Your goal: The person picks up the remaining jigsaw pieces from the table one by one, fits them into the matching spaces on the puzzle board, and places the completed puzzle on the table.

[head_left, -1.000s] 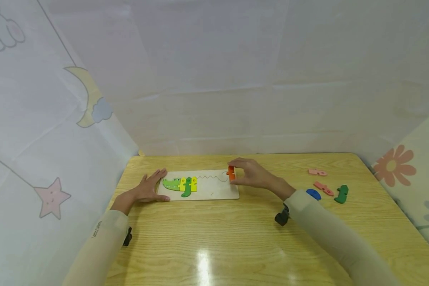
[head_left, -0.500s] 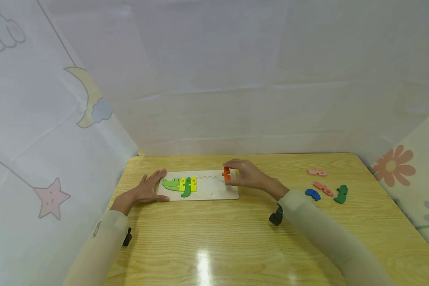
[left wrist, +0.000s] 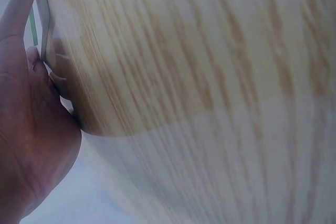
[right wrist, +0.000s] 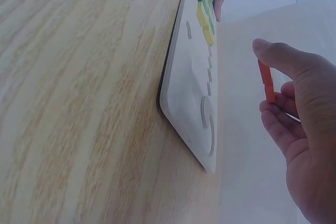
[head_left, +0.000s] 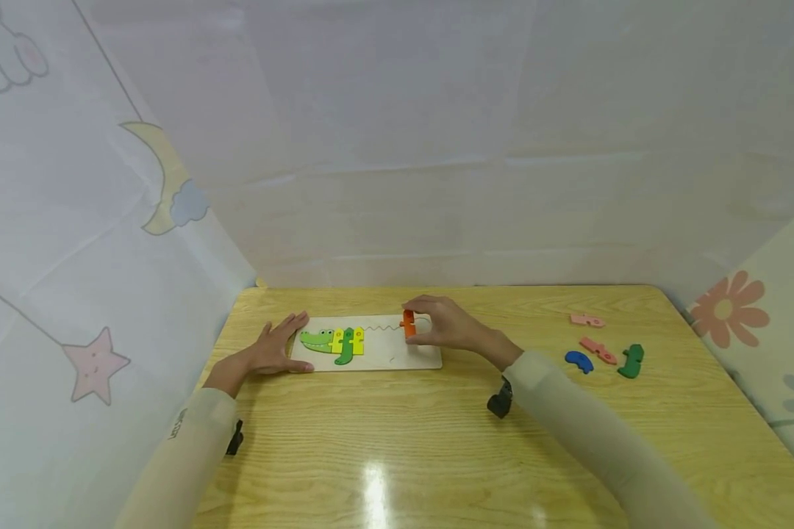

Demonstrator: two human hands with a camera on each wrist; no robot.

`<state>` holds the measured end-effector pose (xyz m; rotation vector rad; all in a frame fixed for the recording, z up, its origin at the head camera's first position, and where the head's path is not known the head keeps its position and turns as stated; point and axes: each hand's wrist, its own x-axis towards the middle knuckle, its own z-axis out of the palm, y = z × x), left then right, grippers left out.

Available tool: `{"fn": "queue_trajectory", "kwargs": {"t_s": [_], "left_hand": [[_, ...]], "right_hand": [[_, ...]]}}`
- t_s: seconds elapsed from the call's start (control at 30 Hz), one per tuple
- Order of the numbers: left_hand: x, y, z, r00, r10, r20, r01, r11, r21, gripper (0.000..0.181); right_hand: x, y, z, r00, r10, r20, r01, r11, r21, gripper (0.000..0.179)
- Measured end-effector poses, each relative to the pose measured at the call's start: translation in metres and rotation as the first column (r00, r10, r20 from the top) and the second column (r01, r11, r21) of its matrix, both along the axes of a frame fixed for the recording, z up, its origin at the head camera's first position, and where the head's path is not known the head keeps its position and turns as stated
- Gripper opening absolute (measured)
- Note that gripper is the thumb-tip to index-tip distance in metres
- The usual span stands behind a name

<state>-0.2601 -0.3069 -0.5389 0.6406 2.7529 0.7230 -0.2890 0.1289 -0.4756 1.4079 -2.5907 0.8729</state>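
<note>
A pale wooden puzzle board (head_left: pixel 377 356) lies on the table, printed with a wavy outline. On its left part sit a green crocodile head piece (head_left: pixel 316 340), two yellow pieces (head_left: pixel 359 342) and, between them, a dark green leg piece (head_left: pixel 345 351). My left hand (head_left: pixel 274 349) rests spread over the board's left end, thumb along the near edge. My right hand (head_left: pixel 446 325) pinches an orange puzzle piece (head_left: pixel 409 323) by its two ends between thumb and fingers. In the right wrist view the orange piece (right wrist: pixel 267 81) is held up above the board surface.
Loose puzzle pieces lie on the right side of the table: a pale pink one (head_left: pixel 587 320), a darker pink one (head_left: pixel 598 350), a blue curved one (head_left: pixel 578 361) and a green leg piece (head_left: pixel 631 361). A white cloth wall (head_left: pixel 397 220) stands behind the table.
My right hand has carried the orange piece leftward over the board, from its right end toward the middle. The blue piece shows fully from behind the sleeve. The left hand has stayed put.
</note>
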Motion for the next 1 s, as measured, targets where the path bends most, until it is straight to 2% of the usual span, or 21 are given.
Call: {"fn": "queue_trajectory", "kwargs": {"t_s": [0.1,0.33,0.53,0.63,0.77,1.0], "left_hand": [[0.002,0.001,0.004,1.000,-0.003,0.000,0.003,1.000,-0.005,0.122],[0.009,0.006,0.017,1.000,-0.023,-0.012,0.023,0.998,0.052,0.121],[0.003,0.002,0.006,1.000,-0.002,0.001,0.002,1.000,0.011,0.121],[0.000,0.000,0.000,1.000,0.005,0.008,-0.005,1.000,0.005,0.120],[0.000,0.002,0.001,1.000,0.006,0.018,-0.006,1.000,0.000,0.119],[0.000,0.000,0.000,1.000,0.009,0.014,-0.009,1.000,-0.004,0.119]], "right_hand": [[0.000,-0.003,0.000,1.000,0.007,0.004,-0.007,1.000,-0.003,0.063],[0.001,-0.012,-0.005,0.999,0.024,0.021,-0.024,1.000,-0.007,0.063],[0.002,-0.020,-0.009,1.000,0.021,0.010,-0.021,1.000,0.001,0.064],[0.002,-0.023,-0.011,0.999,0.010,0.040,-0.010,1.000,0.008,0.066],[0.003,-0.026,-0.012,0.996,-0.001,0.086,0.001,1.000,0.008,0.066],[0.004,-0.034,-0.016,0.995,0.006,0.098,-0.005,1.000,-0.008,0.067]]}}
